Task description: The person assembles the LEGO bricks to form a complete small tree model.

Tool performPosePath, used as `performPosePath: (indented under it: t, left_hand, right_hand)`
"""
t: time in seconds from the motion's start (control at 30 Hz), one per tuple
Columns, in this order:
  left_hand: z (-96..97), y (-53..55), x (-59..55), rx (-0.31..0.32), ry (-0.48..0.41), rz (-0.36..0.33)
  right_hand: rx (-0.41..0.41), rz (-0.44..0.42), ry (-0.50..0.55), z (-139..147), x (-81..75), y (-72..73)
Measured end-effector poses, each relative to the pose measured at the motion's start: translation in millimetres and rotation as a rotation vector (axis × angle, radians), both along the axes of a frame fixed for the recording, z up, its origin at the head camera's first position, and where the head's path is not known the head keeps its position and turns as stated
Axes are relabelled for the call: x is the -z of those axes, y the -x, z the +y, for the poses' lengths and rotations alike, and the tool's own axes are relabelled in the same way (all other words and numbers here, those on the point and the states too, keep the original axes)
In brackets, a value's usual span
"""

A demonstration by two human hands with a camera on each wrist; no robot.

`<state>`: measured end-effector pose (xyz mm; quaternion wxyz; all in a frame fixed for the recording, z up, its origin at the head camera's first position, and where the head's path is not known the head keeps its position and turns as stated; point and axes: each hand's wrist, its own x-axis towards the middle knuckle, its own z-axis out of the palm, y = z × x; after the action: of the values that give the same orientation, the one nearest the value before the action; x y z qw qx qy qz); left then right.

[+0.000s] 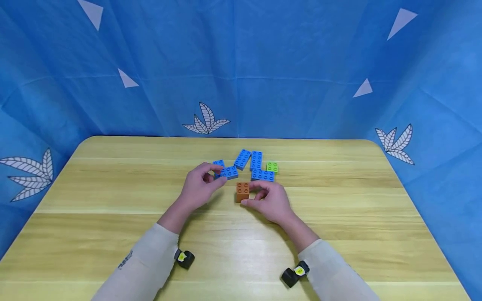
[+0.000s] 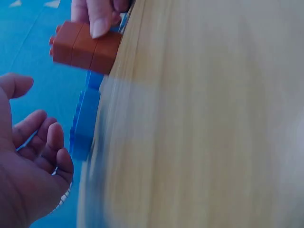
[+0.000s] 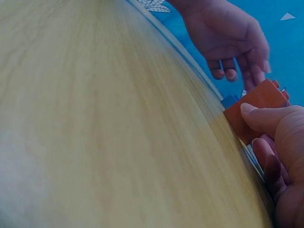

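Observation:
A stack of three brown-orange toy building bricks (image 1: 242,192) stands upright on the table, and my right hand (image 1: 274,202) pinches its right side between thumb and fingers. In the right wrist view the thumb presses on the lower part of the stack (image 3: 266,99). To the left of it, my left hand (image 1: 198,188) hovers with thumb and fingers apart, holding nothing. Just beyond its fingertips lies a blue brick (image 1: 230,172); the left wrist view shows a gap between the left fingers (image 2: 32,124) and the brown-orange stack (image 2: 85,45).
Behind the hands lie more blue bricks (image 1: 242,159), one upright-pointing (image 1: 256,160) and one crosswise (image 1: 262,174). A lime-green brick (image 1: 272,167) sits at their right. The wooden table (image 1: 113,179) ends at a blue cloth backdrop (image 1: 233,75).

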<state>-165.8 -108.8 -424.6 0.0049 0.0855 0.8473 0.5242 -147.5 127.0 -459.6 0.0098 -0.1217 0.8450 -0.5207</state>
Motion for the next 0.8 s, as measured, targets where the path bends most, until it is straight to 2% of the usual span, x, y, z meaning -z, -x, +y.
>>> performPosePath:
  t: [0.07,0.17,0.47,0.6,0.8]
  left_hand:
    - [-4.1,2.7,2.3,-0.044,0.002,-0.011]
    - [-7.5,6.3,5.7,-0.071,0.017,-0.016]
    - [-7.8,11.2,9.5,-0.058,0.035,-0.038]
    - [-9.8,12.1,11.4,-0.049,0.049,-0.022]
    - [-16.2,13.5,14.6,-0.087,0.089,0.017]
  right_hand:
    - [0.002,-0.002,-0.005,0,0.1,0.3]
    - [0.005,-0.009,-0.007,0,0.1,0.6]
    - [0.007,-0.019,-0.010,0,1.0,1.1]
    - [0.006,-0.019,-0.010,0,1.3,1.2]
    - [0.005,-0.021,-0.006,0,0.9,1.2]
